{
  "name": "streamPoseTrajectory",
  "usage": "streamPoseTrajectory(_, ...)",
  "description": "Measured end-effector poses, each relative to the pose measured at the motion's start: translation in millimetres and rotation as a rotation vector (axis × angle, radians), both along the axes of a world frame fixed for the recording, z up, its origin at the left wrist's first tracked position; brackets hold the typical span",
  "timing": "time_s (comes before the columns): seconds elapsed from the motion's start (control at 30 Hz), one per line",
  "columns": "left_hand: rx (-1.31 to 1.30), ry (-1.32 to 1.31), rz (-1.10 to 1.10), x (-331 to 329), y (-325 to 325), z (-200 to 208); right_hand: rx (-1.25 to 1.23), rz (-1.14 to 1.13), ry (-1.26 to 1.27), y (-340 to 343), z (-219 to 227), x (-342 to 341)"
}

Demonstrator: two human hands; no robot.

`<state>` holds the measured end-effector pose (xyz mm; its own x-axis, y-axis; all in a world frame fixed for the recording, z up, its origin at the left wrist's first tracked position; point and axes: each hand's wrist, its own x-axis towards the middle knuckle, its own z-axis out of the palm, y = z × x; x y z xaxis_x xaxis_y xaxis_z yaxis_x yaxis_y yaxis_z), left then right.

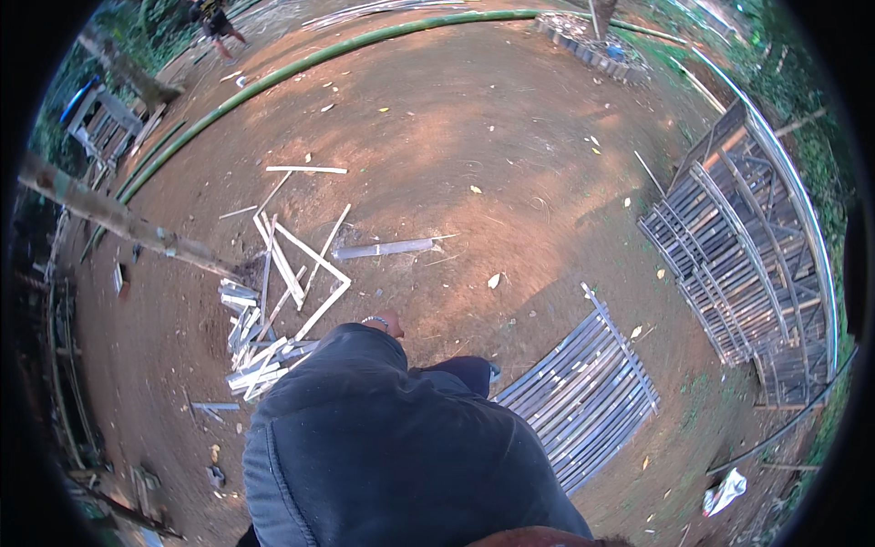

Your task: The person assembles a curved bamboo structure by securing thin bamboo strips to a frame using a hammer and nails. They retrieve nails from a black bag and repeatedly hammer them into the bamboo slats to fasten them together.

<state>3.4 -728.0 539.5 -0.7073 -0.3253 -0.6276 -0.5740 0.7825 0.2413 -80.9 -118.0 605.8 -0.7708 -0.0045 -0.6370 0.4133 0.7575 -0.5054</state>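
Note:
My left hand (389,323), with a beaded bracelet at the wrist, shows just past the upper edge of my dark clothing (392,438). It hangs low over bare brown soil; its fingers are too small and partly hidden to read, and I see nothing in them. Nearest to it, on the left, lies a loose heap of pale split bamboo strips (260,351), with longer strips crossing at angles above it. A wide grey bamboo piece (385,248) lies flat beyond the hand. My right hand does not show.
On the right lie a slatted bamboo panel (583,392) and a larger bamboo frame (738,264). A long green bamboo pole (301,66) curves across the far ground. Tree trunks (128,219) stand left. Another person (216,23) is far left; a white bag (725,492) lies lower right.

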Motion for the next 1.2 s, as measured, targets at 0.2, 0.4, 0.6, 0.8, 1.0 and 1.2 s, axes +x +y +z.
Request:
streamPoseTrajectory(0.2,0.104,-0.089,0.026,-43,14,7,-0.033,0.177,0.029,-75,37,-74)
streamPoseTrajectory(0.4,0.07,0.081,0.176,-106,1,16,0.004,0.287,-0.013,-105,16,-150)
streamPoseTrajectory(0.6,0.231,-0.078,0.308,-202,-55,19,0.135,0.231,-0.045,-91,3,-249)
streamPoseTrajectory(0.8,0.067,0.059,0.174,-318,-131,39,0.163,0.189,0.079,-90,46,-321)
streamPoseTrajectory(1.0,0.013,0.124,0.092,-374,-242,-6,0.035,0.186,0.13,-154,76,-367)
streamPoseTrajectory(1.2,0.452,-0.105,0.369,-485,-173,-5,0.371,0.059,-0.069,-53,1,-211)
